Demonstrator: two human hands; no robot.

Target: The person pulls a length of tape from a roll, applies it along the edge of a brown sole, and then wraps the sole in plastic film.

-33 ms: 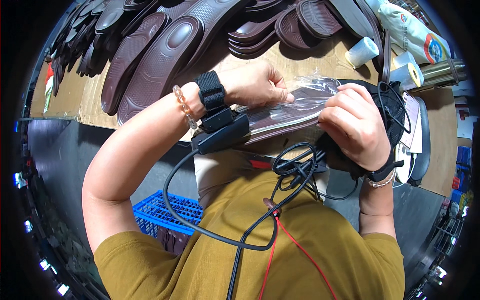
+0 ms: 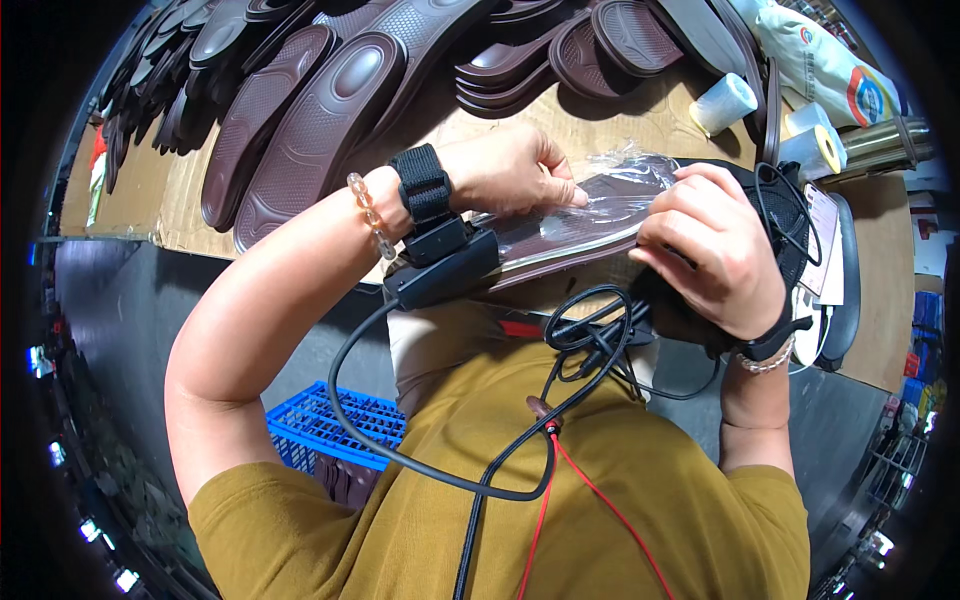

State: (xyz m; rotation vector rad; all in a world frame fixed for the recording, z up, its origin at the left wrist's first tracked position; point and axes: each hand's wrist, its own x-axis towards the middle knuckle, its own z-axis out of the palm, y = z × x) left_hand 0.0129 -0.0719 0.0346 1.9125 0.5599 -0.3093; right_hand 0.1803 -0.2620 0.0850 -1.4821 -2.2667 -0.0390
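Observation:
A dark brown shoe sole (image 2: 535,238) lies in front of me at the table's near edge, with clear plastic film (image 2: 618,203) wrinkled over its top. Shiny folds run along its near side. My left hand (image 2: 510,170) reaches over it from the left, thumb and fingertips pinched on the film near the middle. At the right end, my right hand (image 2: 712,250) is curled, its index finger and thumb at the film's edge. What its other fingers hold, if anything, is hidden.
Brown soles (image 2: 330,130) are piled across the back and left of the table (image 2: 450,130). Film rolls (image 2: 724,105), a white bag (image 2: 815,60) and a metal cylinder (image 2: 880,150) stand at the right. Black cables (image 2: 590,340) hang before my body. A blue basket (image 2: 335,425) is below left.

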